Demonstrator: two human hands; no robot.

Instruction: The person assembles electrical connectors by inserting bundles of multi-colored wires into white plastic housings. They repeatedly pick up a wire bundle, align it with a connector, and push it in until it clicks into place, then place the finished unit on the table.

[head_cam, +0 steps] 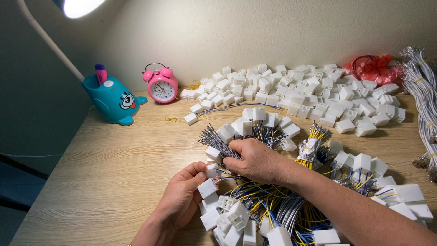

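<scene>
My left hand (181,197) pinches a small white plastic connector housing (211,171) between thumb and fingers, low in the middle of the view. My right hand (255,159) is closed over a grey wire (223,146) of a loose bundle that fans up and to the left, its fingertips right beside that housing. Beneath both hands lies a heap of finished harnesses (255,214), white housings with yellow, blue and grey wires.
A large pile of loose white housings (300,93) covers the back of the wooden desk (114,168). White wire bundles (423,91) lie at the right edge beside a red bag (375,68). A pink alarm clock (161,86), a teal pen holder (111,98) and a lamp arm (45,38) stand at the left.
</scene>
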